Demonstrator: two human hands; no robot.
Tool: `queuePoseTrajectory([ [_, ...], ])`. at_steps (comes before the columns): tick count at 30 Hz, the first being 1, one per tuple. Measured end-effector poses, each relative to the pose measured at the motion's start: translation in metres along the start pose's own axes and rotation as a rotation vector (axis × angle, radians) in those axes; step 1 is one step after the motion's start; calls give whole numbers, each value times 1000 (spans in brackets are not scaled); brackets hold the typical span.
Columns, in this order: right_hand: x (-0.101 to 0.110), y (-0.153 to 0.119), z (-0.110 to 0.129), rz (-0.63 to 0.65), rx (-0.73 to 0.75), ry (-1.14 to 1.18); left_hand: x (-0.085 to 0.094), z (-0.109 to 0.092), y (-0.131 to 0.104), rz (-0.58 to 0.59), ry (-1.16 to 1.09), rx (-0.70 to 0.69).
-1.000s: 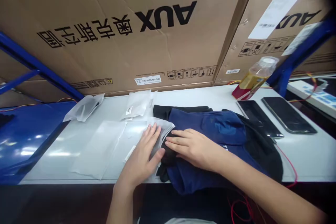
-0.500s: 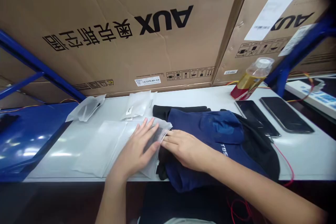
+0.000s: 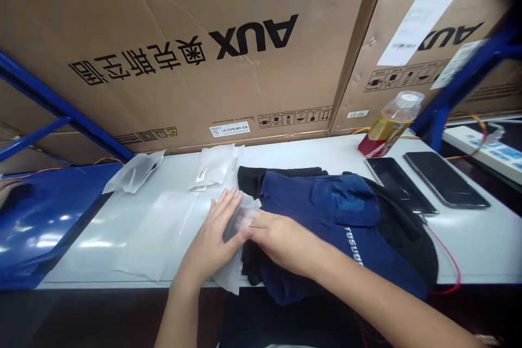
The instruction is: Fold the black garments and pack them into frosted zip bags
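A translucent bag [image 3: 228, 277] with a dark item inside lies at the shelf's front edge, left of the folded navy and black clothing [image 3: 302, 201]. My left hand [image 3: 214, 236] rests over the bag with its fingers stretched along it and the thumb apart. From the right, my right hand [image 3: 281, 242] reaches to the bag's open end, its fingers closed at the edge and their tips partly hidden. Flat empty-looking bags [image 3: 157, 234] lie left of my left hand. Behind them sits a small filled bag [image 3: 214, 166] with a label.
Another filled bag [image 3: 134, 171] lies at the back left. A drink bottle [image 3: 391, 122] stands at the back right, near two phones [image 3: 444, 179] and a red cable [image 3: 452, 261]. Large cartons [image 3: 171, 5] and blue posts [image 3: 457, 87] border the shelf. Part of a person's hand shows far left.
My right hand's fingertips have moved further into or behind the bag's edge. The bag has shifted slightly left and down. Part of a person's hand has appeared at the far left.
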State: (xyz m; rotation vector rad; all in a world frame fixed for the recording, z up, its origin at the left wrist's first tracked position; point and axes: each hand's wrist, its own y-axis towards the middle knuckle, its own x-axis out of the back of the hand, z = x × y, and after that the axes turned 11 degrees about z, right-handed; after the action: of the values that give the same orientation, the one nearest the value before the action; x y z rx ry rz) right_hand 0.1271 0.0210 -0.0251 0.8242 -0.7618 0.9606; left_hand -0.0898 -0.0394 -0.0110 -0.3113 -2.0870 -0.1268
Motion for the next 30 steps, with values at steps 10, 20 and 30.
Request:
queuePoseTrajectory([
  [10,43,-14,-39,140,-68,100,-52,-42,-35,-240,216,131],
  [20,36,-6,-9,54,-305,-204,-48,-54,-28,-348,93,15],
  [30,11,-8,-3,-142,-499,192,-45,-53,-19,-607,-149,108],
])
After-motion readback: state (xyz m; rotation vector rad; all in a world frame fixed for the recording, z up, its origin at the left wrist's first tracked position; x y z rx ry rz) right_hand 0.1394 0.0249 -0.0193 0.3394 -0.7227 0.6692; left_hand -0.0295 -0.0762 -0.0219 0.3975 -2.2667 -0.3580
